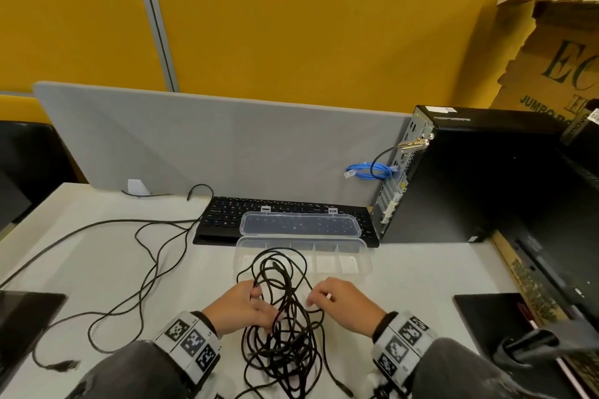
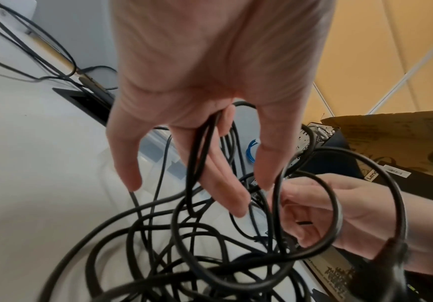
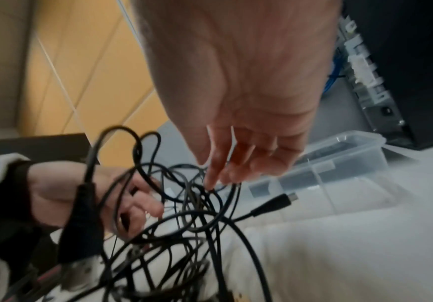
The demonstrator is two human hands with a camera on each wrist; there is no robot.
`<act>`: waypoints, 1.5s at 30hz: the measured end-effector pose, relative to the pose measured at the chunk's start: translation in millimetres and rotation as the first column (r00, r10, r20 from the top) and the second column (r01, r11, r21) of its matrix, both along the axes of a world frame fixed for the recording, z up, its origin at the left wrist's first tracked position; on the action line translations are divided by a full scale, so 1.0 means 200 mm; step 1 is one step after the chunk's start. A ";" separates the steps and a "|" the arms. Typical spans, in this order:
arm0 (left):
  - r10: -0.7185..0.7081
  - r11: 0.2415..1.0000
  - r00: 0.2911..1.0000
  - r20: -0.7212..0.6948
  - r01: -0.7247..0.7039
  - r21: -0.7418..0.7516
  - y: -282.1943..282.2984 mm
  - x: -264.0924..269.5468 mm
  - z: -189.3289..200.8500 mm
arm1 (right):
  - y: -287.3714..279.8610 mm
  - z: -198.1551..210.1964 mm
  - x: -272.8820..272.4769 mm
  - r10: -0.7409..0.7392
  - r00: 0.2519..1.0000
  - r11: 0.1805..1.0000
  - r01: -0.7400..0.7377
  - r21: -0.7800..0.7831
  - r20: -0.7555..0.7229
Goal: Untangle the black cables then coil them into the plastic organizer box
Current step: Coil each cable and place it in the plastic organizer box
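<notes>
The black cables (image 1: 282, 311) lie knotted on the tabletop (image 1: 97, 269) before the open box (image 1: 353, 266), left hand (image 1: 241, 308) fingers hooked through loops, right hand (image 1: 343, 304) pinching a strand; light, limp and snag-prone, they're best taken by a free plug (image 3: 282, 201).

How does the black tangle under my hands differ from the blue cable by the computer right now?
The black tangle sprawls loose on the table, partly over the organizer box; the blue cable hangs in a small neat coil at the computer. The tangle is far bigger. Both hands, left hand and right hand, work the tangle; nothing touches the blue cable. Both are looped cables.
</notes>
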State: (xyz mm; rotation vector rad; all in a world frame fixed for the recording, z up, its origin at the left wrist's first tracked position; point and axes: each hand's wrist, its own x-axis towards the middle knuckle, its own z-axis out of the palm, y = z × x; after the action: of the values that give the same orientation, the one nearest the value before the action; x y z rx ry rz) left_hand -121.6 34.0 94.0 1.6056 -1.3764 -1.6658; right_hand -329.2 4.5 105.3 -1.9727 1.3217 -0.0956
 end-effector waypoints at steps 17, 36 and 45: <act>-0.159 0.984 0.977 -0.145 0.145 -0.101 0.08 0.13 0.13 | -0.07 0.23 -0.13 -0.773 0.373 0.600 0.168 0.782 0.514; -0.204 0.821 0.702 0.683 0.503 -0.272 -0.07 -0.11 0.06 | 0.06 0.86 -0.15 -0.037 0.998 0.871 0.053 -0.488 0.043; -0.176 0.860 0.879 0.444 0.357 -0.365 -0.02 0.01 0.05 | -0.12 0.71 -0.39 -0.298 0.867 0.558 -0.180 -0.810 -0.398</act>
State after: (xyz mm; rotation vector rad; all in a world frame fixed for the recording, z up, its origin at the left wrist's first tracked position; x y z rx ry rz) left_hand -120.5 30.2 104.0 1.5754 -2.0981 -1.0649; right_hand -406.6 -18.6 246.6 -2.9076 1.9229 -0.3203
